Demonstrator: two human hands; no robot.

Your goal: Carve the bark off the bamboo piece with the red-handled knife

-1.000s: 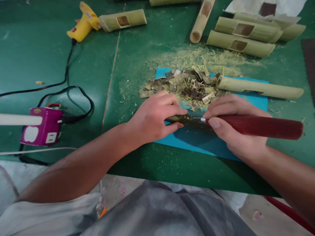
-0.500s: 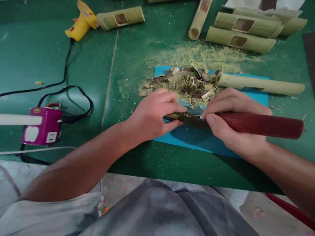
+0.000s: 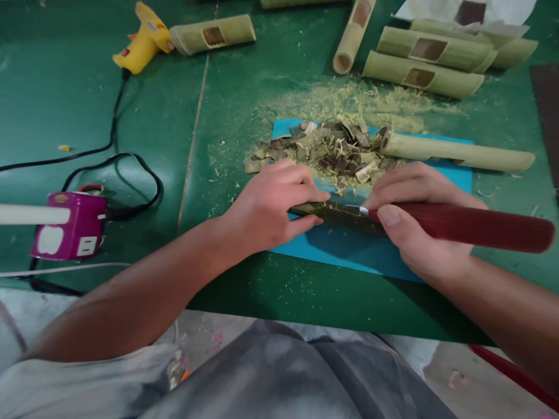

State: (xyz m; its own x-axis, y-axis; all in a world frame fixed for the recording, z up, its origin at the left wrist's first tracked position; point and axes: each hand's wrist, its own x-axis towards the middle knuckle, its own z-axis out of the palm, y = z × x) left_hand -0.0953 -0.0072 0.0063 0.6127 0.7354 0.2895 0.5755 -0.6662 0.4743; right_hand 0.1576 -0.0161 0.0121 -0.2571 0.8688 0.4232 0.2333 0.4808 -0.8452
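Note:
My left hand pinches the left end of a dark green bamboo piece between thumb and fingers. Wrapped round a long red wooden handle, my right hand grips a red-handled tool with a silver collar. Its narrow metal end points left along the bamboo piece, and I cannot make out its exact shape. Both hands are over a blue mat. Just beyond them lies a heap of bamboo chips and shavings, with a pale bamboo tube to its right.
Several bamboo tubes with square cutouts lie at the back right of the green table. At the back left, a yellow glue gun touches another bamboo tube. Its black cord runs left, near a purple power socket.
My right hand has drawn the red-handled tool a little to the right, showing more of its silver collar. My left hand keeps its grip on the bamboo. The view has shifted slightly.

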